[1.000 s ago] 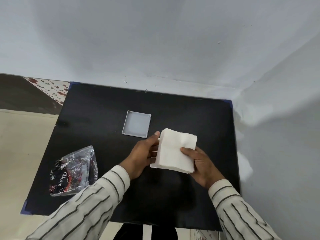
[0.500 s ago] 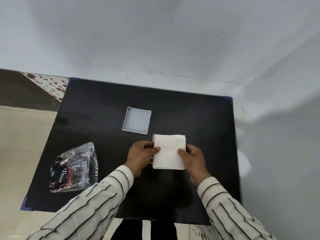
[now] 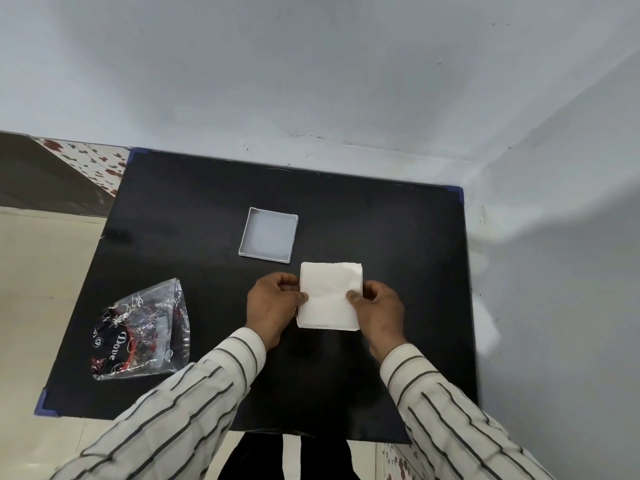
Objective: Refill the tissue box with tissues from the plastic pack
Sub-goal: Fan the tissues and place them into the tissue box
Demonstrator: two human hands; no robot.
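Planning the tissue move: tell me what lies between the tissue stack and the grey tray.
Nothing: the head view shows only a narrow strip of bare black table between the white tissue stack and the shallow grey square tray.

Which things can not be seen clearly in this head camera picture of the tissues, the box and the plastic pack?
- Underside of the tissue stack: hidden by the stack itself; whether it rests on the table cannot be told.
- Fingers of the left hand and right hand: mostly behind the stack.
- Plastic pack: whether tissues remain inside is obscured by crumpled glare and print.
- Tissue box: depth unclear from above.
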